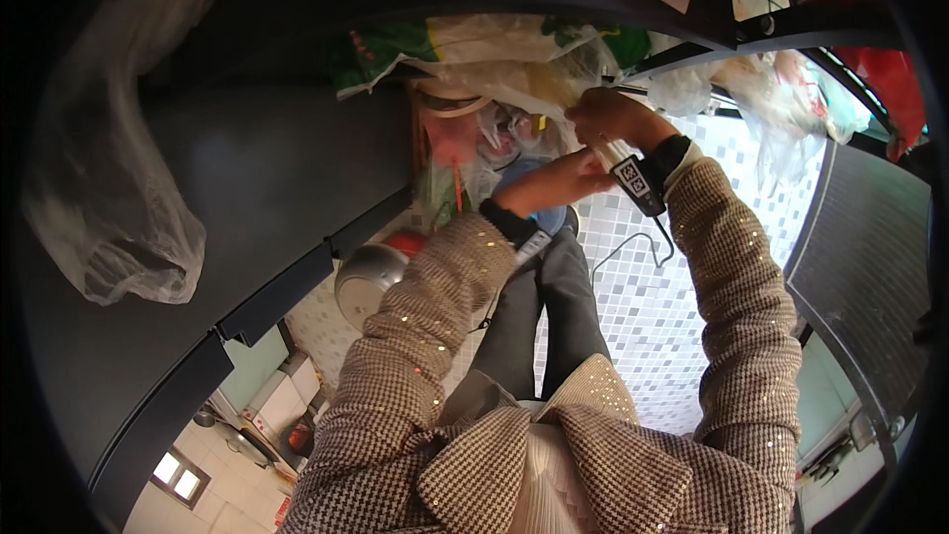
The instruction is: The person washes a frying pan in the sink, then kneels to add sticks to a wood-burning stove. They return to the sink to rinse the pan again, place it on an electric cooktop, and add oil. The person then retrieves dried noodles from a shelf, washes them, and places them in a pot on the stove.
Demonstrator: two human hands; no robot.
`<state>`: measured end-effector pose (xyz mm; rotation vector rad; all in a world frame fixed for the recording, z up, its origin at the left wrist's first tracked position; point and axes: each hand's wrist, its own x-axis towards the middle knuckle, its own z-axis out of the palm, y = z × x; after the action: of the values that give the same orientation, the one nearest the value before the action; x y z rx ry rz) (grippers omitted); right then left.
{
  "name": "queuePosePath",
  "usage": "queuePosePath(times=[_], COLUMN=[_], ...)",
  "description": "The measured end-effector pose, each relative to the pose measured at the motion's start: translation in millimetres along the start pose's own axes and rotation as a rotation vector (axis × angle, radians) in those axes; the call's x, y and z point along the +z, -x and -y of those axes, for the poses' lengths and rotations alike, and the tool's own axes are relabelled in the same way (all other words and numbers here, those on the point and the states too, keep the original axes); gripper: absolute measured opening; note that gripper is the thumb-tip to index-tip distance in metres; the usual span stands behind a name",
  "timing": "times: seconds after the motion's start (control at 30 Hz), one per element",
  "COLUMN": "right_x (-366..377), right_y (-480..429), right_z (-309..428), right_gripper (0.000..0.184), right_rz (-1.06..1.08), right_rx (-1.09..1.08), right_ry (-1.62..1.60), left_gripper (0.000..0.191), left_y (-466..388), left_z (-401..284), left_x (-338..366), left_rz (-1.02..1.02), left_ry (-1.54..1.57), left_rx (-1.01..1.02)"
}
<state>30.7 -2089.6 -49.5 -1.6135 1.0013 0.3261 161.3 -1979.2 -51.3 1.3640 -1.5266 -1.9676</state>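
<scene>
My right hand [619,117] grips gathered, see-through plastic that looks like part of a plastic bag [545,81], just below a dark shelf edge. Slightly lower, my left hand [552,182] reaches across with its fingers curled at a pale strip of plastic [606,152] hanging from the right hand. Blur hides exactly how the fingertips hold it. Behind the bag spreads a green and white printed plastic sack [489,41]. A small device with printed codes [636,182] is strapped at my right wrist, its cable dangling.
A dark panel [259,156] fills the left, with a clear plastic bag [148,252] hanging before it. Below stand a metal pot [367,278], a red plastic item [451,137] and a blue basin [552,219]. More bags [778,100] hang right, above a dark ribbed panel [864,267].
</scene>
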Motion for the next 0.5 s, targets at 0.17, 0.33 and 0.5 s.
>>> queuePosePath(times=[0.17, 0.33, 0.5], right_x=[-6, 3, 10], right_y=[26, 43, 61], right_z=[17, 37, 49], right_gripper=[0.022, 0.025, 0.026], right_rz=[-0.057, -0.106, -0.052], right_rx=[0.128, 0.311, 0.263], right_ry=[-0.659, -0.909, -1.03], left_gripper=[0.047, 0.066, 0.063], left_y=[3, -28, -52], left_z=[-4, 0, 14], left_x=[-69, -90, -91], left_rz=[-0.697, -0.798, -0.888], left_ry=[-0.953, -1.109, -1.306], left_rx=[0.35, 0.379, 0.395])
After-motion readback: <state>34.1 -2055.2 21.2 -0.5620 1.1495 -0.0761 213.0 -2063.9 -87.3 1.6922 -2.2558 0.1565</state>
